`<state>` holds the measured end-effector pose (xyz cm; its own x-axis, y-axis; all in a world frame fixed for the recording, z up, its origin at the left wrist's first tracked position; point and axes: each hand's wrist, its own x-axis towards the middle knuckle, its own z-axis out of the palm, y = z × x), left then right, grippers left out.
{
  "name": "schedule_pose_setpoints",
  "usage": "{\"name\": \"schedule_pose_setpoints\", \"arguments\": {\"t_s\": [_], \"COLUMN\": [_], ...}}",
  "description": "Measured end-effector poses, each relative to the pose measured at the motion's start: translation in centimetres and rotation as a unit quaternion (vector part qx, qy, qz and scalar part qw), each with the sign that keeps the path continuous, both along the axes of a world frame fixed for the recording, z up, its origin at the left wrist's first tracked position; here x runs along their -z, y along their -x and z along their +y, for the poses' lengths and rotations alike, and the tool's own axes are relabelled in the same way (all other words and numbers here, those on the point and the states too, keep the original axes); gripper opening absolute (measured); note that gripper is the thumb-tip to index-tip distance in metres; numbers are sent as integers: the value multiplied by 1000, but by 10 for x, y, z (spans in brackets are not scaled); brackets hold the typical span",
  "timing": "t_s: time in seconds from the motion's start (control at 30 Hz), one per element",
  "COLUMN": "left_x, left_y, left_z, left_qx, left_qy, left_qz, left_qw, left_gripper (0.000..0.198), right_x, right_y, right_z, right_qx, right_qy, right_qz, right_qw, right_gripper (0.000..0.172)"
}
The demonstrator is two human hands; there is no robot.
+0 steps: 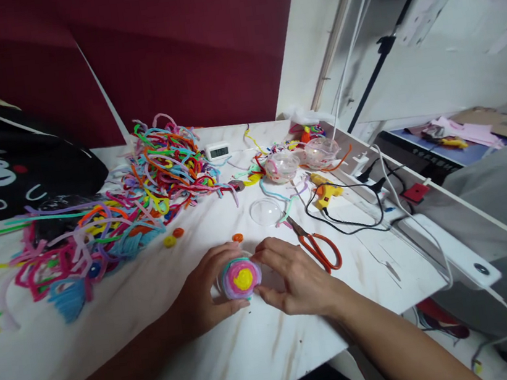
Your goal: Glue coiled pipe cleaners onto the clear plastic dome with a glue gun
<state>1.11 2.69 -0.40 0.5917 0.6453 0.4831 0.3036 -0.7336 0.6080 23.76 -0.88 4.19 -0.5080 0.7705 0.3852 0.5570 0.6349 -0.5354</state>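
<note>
A small ball (240,278) with a coiled pipe-cleaner spiral of yellow, pink and purple rests on the white table (113,333). My left hand (205,293) cups its left side with curled fingers. On its right side my right hand (293,275) grips it with thumb and fingers. Red-handled scissors (317,244) lie just right of my right hand. An orange button (237,237) sits right behind the ball.
A big heap of coloured pipe cleaners (132,193) covers the left and back of the table. A clear half-dome (266,211), clear balls (282,166), a yellow glue gun (326,193) with black cable, a small clock (218,151) and a black bag (9,178) are around.
</note>
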Motion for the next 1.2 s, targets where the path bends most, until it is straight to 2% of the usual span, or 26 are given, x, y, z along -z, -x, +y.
{"name": "schedule_pose_setpoints", "arguments": {"t_s": [0.23,0.5,0.63,0.93,1.07,1.2], "left_x": [2,0,0,4,2,0], "left_y": [-1,-2,-1,0,1,1], "left_z": [0,0,-2,3,4,2], "left_qx": [18,29,14,26,2,-22], "left_qy": [38,14,22,84,118,114], "left_qz": [-38,-44,-24,-7,24,53], "left_qw": [998,999,999,996,993,992], "left_gripper": [69,62,61,56,55,51], "right_x": [0,0,0,2,4,7], "right_y": [-1,-2,-2,0,1,2], "right_z": [0,0,0,-1,-1,-1], "right_qx": [-5,-6,-7,20,32,48], "right_qy": [-19,-26,-26,87,119,148], "right_qz": [-21,-43,-50,-25,-11,12], "right_qw": [1000,999,998,996,992,988], "right_gripper": [28,24,25,29,24,21]}}
